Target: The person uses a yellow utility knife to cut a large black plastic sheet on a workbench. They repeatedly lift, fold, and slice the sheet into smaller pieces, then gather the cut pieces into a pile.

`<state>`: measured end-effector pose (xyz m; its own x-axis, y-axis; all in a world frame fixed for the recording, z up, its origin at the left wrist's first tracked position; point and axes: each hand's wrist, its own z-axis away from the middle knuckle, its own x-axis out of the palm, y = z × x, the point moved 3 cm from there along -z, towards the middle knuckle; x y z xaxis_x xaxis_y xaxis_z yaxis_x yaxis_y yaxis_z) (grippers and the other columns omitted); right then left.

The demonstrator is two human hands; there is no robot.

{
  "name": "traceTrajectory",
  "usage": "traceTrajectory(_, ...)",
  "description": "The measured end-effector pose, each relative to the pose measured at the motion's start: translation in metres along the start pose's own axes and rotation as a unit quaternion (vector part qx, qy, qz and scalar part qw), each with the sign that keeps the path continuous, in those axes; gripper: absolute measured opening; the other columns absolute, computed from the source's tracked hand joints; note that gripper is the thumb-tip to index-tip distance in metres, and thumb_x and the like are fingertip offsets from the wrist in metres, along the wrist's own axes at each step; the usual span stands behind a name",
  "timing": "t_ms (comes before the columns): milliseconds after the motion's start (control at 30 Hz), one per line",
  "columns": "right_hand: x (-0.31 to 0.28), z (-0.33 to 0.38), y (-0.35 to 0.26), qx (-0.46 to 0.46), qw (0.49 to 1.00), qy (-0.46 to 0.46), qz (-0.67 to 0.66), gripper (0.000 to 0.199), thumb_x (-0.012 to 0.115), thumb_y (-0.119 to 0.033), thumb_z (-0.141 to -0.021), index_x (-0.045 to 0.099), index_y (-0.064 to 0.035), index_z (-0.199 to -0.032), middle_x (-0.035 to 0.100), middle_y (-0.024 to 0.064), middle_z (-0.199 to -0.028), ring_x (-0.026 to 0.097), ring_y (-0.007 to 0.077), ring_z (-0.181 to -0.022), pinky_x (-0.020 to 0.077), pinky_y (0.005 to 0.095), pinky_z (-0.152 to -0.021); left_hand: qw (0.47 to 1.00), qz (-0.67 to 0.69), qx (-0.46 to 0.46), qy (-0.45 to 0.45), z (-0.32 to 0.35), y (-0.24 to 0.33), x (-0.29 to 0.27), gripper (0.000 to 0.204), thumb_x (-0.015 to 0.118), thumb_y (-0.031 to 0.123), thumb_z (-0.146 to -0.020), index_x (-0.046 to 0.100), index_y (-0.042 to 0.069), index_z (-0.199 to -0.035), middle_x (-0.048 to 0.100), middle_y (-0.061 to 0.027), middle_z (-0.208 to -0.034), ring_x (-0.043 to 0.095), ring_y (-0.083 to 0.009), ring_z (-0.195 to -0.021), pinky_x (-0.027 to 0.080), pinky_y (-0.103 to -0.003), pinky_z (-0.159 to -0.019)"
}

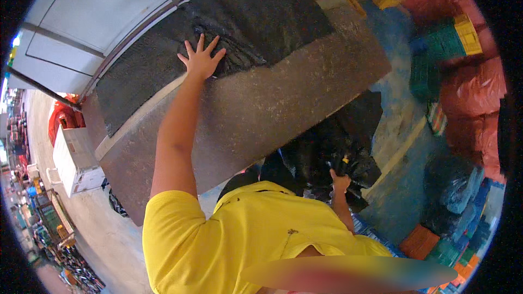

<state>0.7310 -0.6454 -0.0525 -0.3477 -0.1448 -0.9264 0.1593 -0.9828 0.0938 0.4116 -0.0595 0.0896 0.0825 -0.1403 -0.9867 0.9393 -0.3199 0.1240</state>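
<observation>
My left hand (201, 62) lies with its fingers spread on a black plastic sheet (272, 16). The sheet is bunched into wrinkles beside the fingers and covers the far part of a brown tabletop (245, 114). Low at my right side, my right hand (340, 182) is closed around a dark object with a small yellow part (345, 160); its kind is hard to make out. Around that hand hangs or lies more crumpled black plastic (348, 130), below the table's near edge.
A pale panelled wall or cabinet (125, 11) borders the table's far left. To the left stands a white box (76, 160) near a red bag (62, 117). On the right are large red sacks (471, 87), a green crate (441, 43) and a yellow crate (468, 34).
</observation>
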Motion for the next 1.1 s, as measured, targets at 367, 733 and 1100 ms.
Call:
traceTrajectory(367,-0.232,-0.052,-0.34,-0.419,0.809,0.268,-0.315,0.054,0.068,-0.029,-0.085,0.05,0.0082,-0.119,0.051,0.0293,-0.121,0.05,0.0393,-0.114,0.0367,0.0443,-0.102,0.872,-0.194,-0.417,0.17,0.069,-0.314,-0.037,0.042,0.058,0.03,-0.083,0.064,0.007,-0.117,0.061,-0.016,-0.115,0.059,-0.0314,-0.102,0.046,-0.044,-0.085)
traceTrajectory(733,-0.269,-0.119,-0.548,-0.343,0.893,0.206,-0.205,0.066,0.059,-0.051,-0.085,0.051,-0.0015,-0.128,0.058,0.0224,-0.123,0.057,0.0391,-0.11,0.0369,0.0589,-0.094,0.768,0.183,-0.513,0.337,0.154,-0.364,-0.038,0.062,0.064,0.037,-0.085,0.047,-0.01,-0.121,0.057,-0.0284,-0.117,0.055,-0.0408,-0.11,0.042,-0.042,-0.096)
traceTrajectory(1100,-0.253,-0.162,-0.228,-0.237,0.927,0.269,-0.114,0.057,0.065,-0.054,-0.081,0.061,-0.0036,-0.105,0.067,0.0219,-0.096,0.063,0.0432,-0.089,0.0491,0.0503,-0.077,0.76,0.096,-0.56,0.315,0.499,-0.209,0.018,0.04,0.06,0.024,-0.091,0.044,-0.005,-0.113,0.056,-0.0306,-0.109,0.055,-0.0475,-0.101,0.044,-0.05,-0.083)
